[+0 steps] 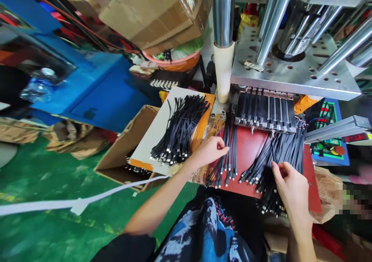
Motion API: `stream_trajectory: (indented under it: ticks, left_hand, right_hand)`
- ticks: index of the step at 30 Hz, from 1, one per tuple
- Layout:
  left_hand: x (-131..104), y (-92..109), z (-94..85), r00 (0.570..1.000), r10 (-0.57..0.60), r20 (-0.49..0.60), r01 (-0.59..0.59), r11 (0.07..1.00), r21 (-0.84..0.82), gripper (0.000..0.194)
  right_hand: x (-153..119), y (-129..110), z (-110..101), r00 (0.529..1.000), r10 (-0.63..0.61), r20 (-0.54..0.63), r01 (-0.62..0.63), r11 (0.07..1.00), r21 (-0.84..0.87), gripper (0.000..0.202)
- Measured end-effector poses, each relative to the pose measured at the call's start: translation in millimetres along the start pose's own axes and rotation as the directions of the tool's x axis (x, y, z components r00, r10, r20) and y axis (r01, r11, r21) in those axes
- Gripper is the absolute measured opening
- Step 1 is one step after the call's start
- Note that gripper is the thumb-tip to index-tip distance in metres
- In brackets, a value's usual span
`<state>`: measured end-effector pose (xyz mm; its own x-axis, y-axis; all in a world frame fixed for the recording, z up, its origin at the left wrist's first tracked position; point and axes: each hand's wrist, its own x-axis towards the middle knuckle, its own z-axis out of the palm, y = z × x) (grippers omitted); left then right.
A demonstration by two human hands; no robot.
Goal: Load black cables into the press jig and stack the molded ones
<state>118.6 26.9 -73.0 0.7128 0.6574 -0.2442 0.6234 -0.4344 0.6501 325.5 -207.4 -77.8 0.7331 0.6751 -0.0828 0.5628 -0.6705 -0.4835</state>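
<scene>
My left hand is closed in a pinch beside a thin row of black flat cables with metal plugs; whatever its fingertips hold is hidden. On the right, my right hand pinches a black cable over a thick pile of similar cables. Both groups lie on a red-brown board. Just beyond my hands, a metal fixture block holds several cables side by side in slots, their plugs toward me. It sits below the steel plate of a press.
To the left, another heap of black cables lies on a white board above an open cardboard box. Shiny steel columns rise at the back. A blue control box with lit displays and buttons stands right. A white strip crosses lower left.
</scene>
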Motion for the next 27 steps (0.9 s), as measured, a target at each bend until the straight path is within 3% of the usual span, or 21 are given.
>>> stream_trajectory:
  ticks: [5, 8, 11, 15, 17, 19, 20, 23, 25, 27]
  left_hand:
    - [2.3, -2.3, -4.8, 0.999, -0.016, 0.034, 0.027, 0.933, -0.358, 0.043]
    - [-6.7, 13.0, -5.4, 0.982, -0.014, 0.186, 0.123, 0.798, -0.59, 0.052]
    - [-26.4, 41.0, 0.5, 0.945, 0.039, 0.324, 0.221, 0.655, -0.722, 0.058]
    - [-52.9, 72.7, 10.4, 0.955, 0.068, 0.29, 0.19, 0.613, -0.767, 0.055]
    - [-62.2, 77.9, 13.7, 0.971, 0.105, 0.217, 0.097, 0.654, -0.75, 0.051]
    - [-69.9, 76.4, 18.5, 0.967, 0.197, 0.164, -0.03, 0.722, -0.691, 0.048]
    - [-73.5, 73.9, 21.9, 0.956, 0.246, 0.157, -0.086, 0.751, -0.654, 0.048]
    - [-82.1, 64.6, 33.2, 0.949, 0.266, 0.17, -0.133, 0.826, -0.548, 0.045]
    - [-82.9, 61.5, 35.1, 0.953, 0.221, 0.206, -0.1, 0.874, -0.475, 0.044]
    - [-76.3, 64.3, 28.2, 0.951, 0.214, 0.222, -0.102, 0.898, -0.428, 0.033]
  right_hand:
    - [-2.8, 2.1, -7.3, 0.994, 0.012, -0.107, -0.016, 0.999, -0.036, 0.052]
    - [-11.9, -8.8, -15.8, 0.996, 0.002, -0.085, 0.022, 0.96, 0.278, 0.047]
    - [-34.4, -34.6, -16.7, 0.988, -0.135, 0.076, 0.065, 0.807, 0.587, 0.042]
    - [-55.9, -65.2, -8.8, 0.887, -0.404, 0.225, 0.154, 0.718, 0.679, 0.046]
    - [-53.7, -67.3, -9.5, 0.814, -0.484, 0.322, 0.145, 0.705, 0.694, 0.045]
    - [-45.9, -62.3, -13.1, 0.773, -0.487, 0.407, 0.063, 0.697, 0.714, 0.036]
    - [-41.6, -59.3, -14.5, 0.782, -0.457, 0.423, 0.0, 0.679, 0.734, 0.032]
    - [-33.5, -56.2, -12.6, 0.901, -0.291, 0.322, -0.119, 0.548, 0.828, 0.035]
    - [-33.1, -60.3, -7.4, 0.957, -0.216, 0.192, -0.06, 0.503, 0.862, 0.038]
    - [-35.4, -66.0, -2.4, 0.973, -0.215, 0.09, 0.036, 0.522, 0.852, 0.038]
